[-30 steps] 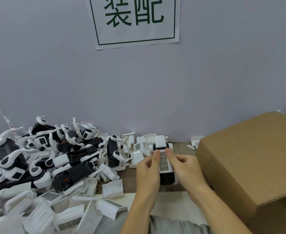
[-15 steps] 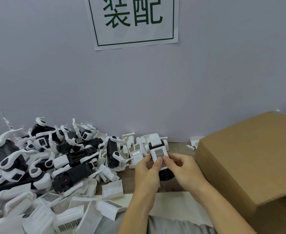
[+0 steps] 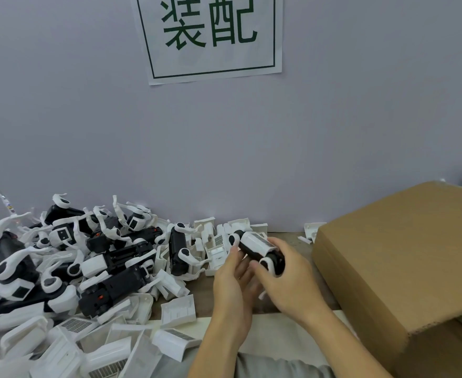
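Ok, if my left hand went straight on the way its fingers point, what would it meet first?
The left hand aims at the black-and-white unit gripped by the right hand, seemingly touching it already, so that comes first.

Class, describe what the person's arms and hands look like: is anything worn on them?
The left hand and right hand are bare: no gloves, rings or watch show. Both forearms are bare too, with no sleeves in view. Grey cloth shows between them at the bottom edge.
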Available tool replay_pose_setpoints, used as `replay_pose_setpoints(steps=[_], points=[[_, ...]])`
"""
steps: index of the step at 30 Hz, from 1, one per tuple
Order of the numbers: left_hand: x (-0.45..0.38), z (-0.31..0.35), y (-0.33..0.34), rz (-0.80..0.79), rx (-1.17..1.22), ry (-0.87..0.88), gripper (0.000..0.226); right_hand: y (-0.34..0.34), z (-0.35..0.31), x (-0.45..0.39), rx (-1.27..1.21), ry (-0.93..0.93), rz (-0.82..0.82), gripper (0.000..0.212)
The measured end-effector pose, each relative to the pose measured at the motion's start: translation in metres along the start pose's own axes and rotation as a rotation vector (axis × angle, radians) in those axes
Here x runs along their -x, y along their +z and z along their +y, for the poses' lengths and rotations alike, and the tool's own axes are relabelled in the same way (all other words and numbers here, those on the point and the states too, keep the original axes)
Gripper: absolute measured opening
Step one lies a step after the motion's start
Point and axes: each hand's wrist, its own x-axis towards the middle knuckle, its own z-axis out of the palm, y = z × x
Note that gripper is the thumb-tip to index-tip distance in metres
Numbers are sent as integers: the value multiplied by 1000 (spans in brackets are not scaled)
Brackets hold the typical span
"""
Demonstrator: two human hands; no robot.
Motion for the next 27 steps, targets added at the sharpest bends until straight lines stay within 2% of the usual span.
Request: replay_pose_setpoints(steps=[4,6,8,10,12,17,19,22,27], points=[[-4,-3,-4,130,-293,181,24,-8,3,-4,-217,141,124,22],[-6,-3,-8,253,-379,291,25,-15,6,-7,-339,241,105,16],[-7,-2,-11,312,-355,364,17,-20,7,-9,-505,351,58,19],[-6,-1,-11,239,-265,366,8,-23,7,-11,-617,448,-12,30],[-4,-1,-8,125,-199,327,17,-22,4,-10,-695,516,-90,38],[-2,0,-5,52,-124,290,19,-21,-4,-7,-761,624,-160,38],[-1,1,-5,52,-125,312,37,-23,-5,-6,-756,653,-180,38],[0,0,-5,70,-135,317,49,-26,-7,-4,-718,666,-224,39],[1,3,-5,30,-127,265,37,-28,-4,-5,-681,578,-240,35]])
